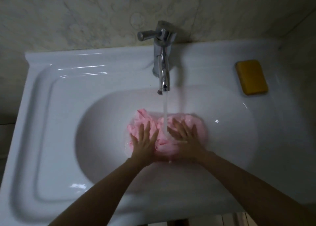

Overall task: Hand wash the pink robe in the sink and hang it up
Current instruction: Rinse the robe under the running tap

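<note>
The pink robe (166, 136) lies bunched in the bottom of the white sink (106, 123) — wet under water running from the chrome tap (163, 59). The left hand (144, 140) and right hand (183, 138) press flat on it, fingers spread straight, gripping nothing. A yellow soap bar (251, 77) rests on the surface at right.

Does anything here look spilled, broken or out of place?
Nothing stands out. The faucet runs onto the pink robe in the sink, left hand and right hand press it, yellow soap lies on the ledge.
</note>
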Demonstrator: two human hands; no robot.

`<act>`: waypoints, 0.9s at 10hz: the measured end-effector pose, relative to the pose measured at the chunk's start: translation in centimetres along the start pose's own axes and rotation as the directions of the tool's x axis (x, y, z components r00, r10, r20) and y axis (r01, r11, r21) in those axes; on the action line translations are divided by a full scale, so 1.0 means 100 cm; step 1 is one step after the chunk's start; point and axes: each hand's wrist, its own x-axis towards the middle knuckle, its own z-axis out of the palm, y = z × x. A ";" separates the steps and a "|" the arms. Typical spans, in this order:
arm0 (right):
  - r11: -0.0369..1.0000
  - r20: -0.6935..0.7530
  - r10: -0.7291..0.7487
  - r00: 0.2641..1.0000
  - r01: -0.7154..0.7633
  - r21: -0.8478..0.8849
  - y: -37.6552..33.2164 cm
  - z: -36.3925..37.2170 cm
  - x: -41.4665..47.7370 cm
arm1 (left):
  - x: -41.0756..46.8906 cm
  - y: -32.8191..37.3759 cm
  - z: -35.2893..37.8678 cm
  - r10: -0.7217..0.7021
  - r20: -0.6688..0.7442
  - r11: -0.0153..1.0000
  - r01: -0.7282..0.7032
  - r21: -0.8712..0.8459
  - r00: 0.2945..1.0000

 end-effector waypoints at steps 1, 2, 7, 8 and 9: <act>0.998 0.089 0.053 0.995 -0.050 -0.041 -0.004 0.010 0.005 | 0.003 0.007 -0.002 -0.040 0.108 0.991 0.025 0.129 0.993; 0.998 0.054 0.038 0.998 -0.035 -0.054 -0.011 0.014 0.005 | -0.004 0.011 -0.001 0.025 0.039 0.986 -0.031 0.162 0.999; 0.873 0.269 0.371 0.889 -0.433 0.225 -0.032 0.001 0.020 | -0.007 0.005 -0.005 -0.066 0.131 0.996 0.074 -0.057 0.989; 0.839 0.407 0.432 0.805 -0.524 0.147 -0.010 -0.006 0.011 | -0.005 0.034 -0.030 -0.255 0.130 0.932 0.279 -0.229 0.958; 0.470 0.798 0.135 0.587 -0.747 0.470 0.012 -0.046 0.023 | -0.008 0.013 -0.054 -0.703 -0.142 0.339 0.152 -0.929 0.697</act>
